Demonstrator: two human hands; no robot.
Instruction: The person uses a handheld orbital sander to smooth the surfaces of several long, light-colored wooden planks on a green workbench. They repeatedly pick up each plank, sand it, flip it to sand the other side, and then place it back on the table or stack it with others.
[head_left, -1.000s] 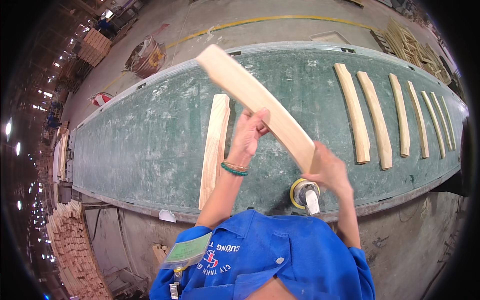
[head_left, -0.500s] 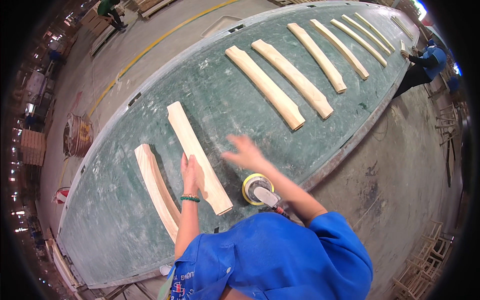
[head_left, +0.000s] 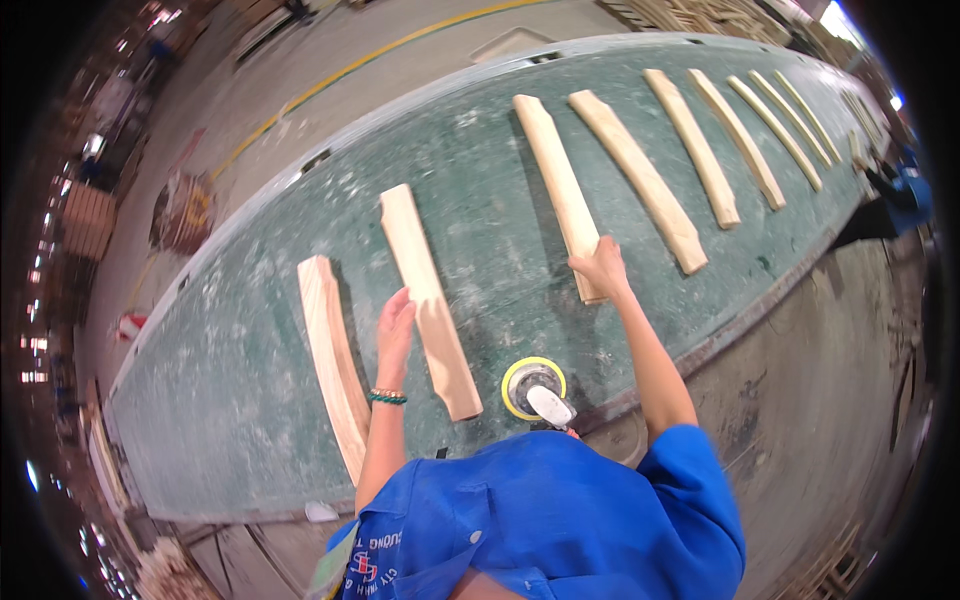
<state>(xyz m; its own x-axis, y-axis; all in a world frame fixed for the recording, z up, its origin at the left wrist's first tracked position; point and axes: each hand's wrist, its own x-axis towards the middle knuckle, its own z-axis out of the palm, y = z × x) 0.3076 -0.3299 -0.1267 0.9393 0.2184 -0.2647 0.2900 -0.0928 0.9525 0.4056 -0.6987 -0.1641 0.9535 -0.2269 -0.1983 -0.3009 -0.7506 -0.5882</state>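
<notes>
My right hand [head_left: 603, 268] is wrapped over the near end of a pale, slightly curved wooden slat [head_left: 553, 180] with notched ends, whose far part appears raised off the table. My left hand [head_left: 394, 335] is beside a second slat [head_left: 428, 300], fingers stretched out at its left edge and not wrapped round it. Left of that hand lies a thicker, curved wooden piece [head_left: 333, 360], its near end hidden by my forearm. A round sander [head_left: 535, 388] with a yellow-rimmed disc rests close to my body, between the two arms. Neither hand touches it.
More wooden slats [head_left: 645, 185] lie spaced along the long green table [head_left: 250, 400] to the far right. A co-worker in blue [head_left: 908, 195] stands at that end. The table's near edge [head_left: 730, 350] runs past my right arm. Stacked wood [head_left: 88, 220] stands beyond at left.
My right hand has moved from open air over the table, right and away, onto a slat. My left hand has loosened from the nearer slat to its edge. The view has shifted.
</notes>
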